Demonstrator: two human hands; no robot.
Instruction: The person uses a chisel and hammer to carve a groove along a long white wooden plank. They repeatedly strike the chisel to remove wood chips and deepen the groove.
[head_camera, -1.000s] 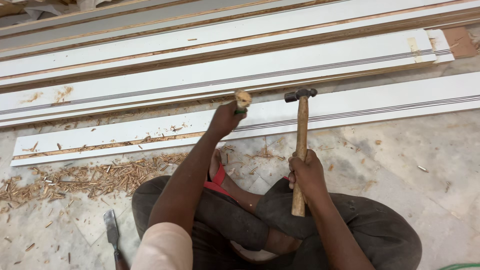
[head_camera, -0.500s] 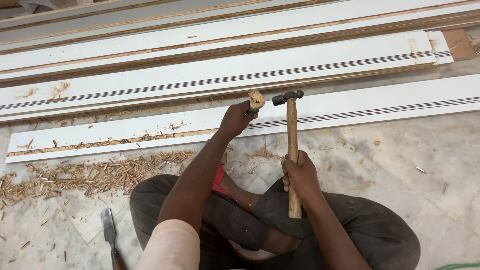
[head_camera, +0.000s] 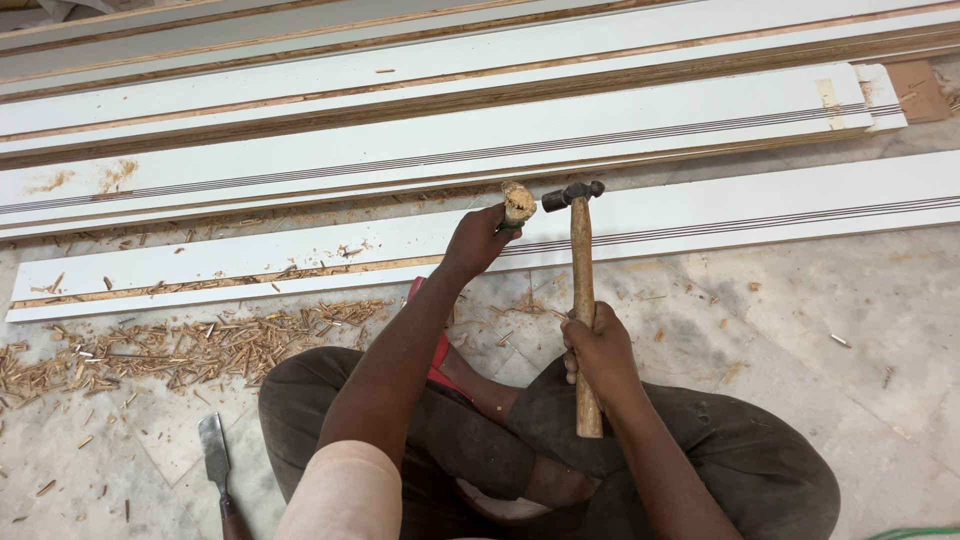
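Chisel handle (head_camera: 518, 203), its wooden top frayed and mushroomed, stands in the left hand (head_camera: 478, 240), fingers wrapped tight, against the near white grooved board (head_camera: 700, 215). The right hand (head_camera: 598, 352) clasps the hammer (head_camera: 580, 300) by its pale wooden shaft; its dark metal head has swung closer than half a second ago and now sits just beside the chisel top, so a blow looks imminent. Wood chips (head_camera: 190, 345) litter the stone floor (head_camera: 800, 330); a spare chisel (head_camera: 215, 465) lies left.

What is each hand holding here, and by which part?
The right hand grips the hammer low on its wooden handle. The left hand holds a chisel just below its frayed wooden top.
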